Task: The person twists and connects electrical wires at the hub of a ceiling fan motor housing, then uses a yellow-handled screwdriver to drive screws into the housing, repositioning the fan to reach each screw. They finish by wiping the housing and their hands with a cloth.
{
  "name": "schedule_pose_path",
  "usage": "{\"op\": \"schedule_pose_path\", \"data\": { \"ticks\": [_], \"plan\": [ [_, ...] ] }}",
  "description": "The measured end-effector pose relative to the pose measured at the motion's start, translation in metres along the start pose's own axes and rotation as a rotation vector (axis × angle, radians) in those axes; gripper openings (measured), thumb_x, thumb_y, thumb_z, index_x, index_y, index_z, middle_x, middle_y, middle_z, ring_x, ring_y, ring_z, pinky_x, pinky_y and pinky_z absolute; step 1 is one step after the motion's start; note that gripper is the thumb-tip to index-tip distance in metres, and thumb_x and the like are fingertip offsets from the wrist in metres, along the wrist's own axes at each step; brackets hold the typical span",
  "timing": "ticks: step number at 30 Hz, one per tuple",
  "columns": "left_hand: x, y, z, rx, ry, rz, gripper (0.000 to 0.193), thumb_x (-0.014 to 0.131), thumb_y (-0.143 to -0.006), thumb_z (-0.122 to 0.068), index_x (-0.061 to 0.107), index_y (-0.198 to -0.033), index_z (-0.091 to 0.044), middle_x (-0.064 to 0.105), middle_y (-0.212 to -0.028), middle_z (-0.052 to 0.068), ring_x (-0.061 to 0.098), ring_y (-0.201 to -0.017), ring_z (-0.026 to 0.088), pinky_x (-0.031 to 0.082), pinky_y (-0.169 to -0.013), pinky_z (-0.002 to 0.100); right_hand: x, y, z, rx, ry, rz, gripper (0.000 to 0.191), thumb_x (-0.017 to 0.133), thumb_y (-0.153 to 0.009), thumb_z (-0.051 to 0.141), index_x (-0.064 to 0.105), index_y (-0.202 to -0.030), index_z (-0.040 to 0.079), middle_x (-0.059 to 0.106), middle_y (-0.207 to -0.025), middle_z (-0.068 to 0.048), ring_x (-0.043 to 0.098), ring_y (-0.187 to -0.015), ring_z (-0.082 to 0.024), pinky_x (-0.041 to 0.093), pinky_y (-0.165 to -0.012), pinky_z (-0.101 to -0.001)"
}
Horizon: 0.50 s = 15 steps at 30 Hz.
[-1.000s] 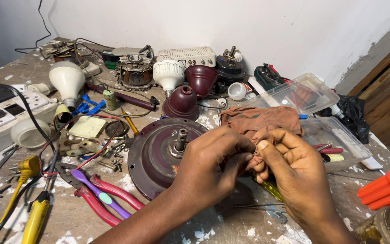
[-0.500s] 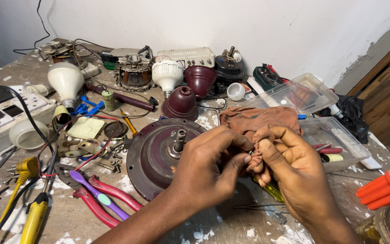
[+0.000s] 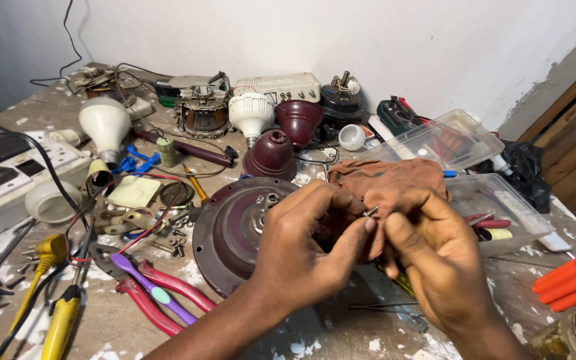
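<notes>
Cluttered, paint-flecked workbench (image 3: pixel 315 333) against a white wall: the person's left hand (image 3: pixel 301 253) and right hand (image 3: pixel 435 260) meet above the round maroon metal fan motor housing (image 3: pixel 228 233), fingertips pinching a small silver metal screw (image 3: pixel 370 212). Since a second ago the screw has emerged between the fingers, lifted slightly. Red-handled pliers (image 3: pixel 161 293) lie nearby.

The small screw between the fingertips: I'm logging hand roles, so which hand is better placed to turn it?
Probably the left hand: its fingers already pinch the small screw, while the right hand sits just beside it.
</notes>
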<state>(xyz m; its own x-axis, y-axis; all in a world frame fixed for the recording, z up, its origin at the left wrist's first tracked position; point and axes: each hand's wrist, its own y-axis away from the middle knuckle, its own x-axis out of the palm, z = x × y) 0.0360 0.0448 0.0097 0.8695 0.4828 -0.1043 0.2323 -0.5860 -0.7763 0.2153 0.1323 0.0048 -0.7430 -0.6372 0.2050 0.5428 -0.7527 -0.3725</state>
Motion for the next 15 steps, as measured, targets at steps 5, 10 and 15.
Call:
{"op": "schedule_pose_path", "data": {
  "ticks": [5,10,15],
  "plan": [
    [0.002,0.0,0.005,0.037,-0.05,-0.03,0.015,0.078,-0.087,-0.005,0.067,-0.095,0.0,0.068,-0.085,0.006,0.07,-0.069,0.011,0.054,-0.061,0.025,0.01,-0.003,-0.008,-0.027,0.021,-0.05,0.029,0.07,-0.094,0.006,0.057,-0.12,0.001,0.069,-0.099,-0.007,0.064,-0.074,-0.012,0.048,-0.052,-0.0227],
    [0.001,0.0,0.007,-0.034,0.002,-0.011,0.012,0.078,-0.087,-0.003,0.068,-0.093,0.0,0.07,-0.083,0.004,0.069,-0.066,0.007,0.054,-0.059,0.023,0.016,-0.006,-0.009,0.097,0.015,-0.108,0.024,0.073,-0.09,0.013,0.067,-0.11,0.0,0.071,-0.081,-0.005,0.065,-0.065,-0.012,0.045,-0.05,-0.0229],
    [0.001,0.0,0.005,-0.066,0.061,0.017,0.009,0.077,-0.087,0.0,0.069,-0.09,0.001,0.07,-0.084,0.004,0.069,-0.069,0.006,0.055,-0.06,0.021,0.014,-0.007,-0.006,0.195,-0.065,-0.051,0.022,0.073,-0.093,0.02,0.07,-0.099,-0.001,0.07,-0.075,-0.005,0.065,-0.061,-0.013,0.045,-0.051,-0.0238]
  ]
}}
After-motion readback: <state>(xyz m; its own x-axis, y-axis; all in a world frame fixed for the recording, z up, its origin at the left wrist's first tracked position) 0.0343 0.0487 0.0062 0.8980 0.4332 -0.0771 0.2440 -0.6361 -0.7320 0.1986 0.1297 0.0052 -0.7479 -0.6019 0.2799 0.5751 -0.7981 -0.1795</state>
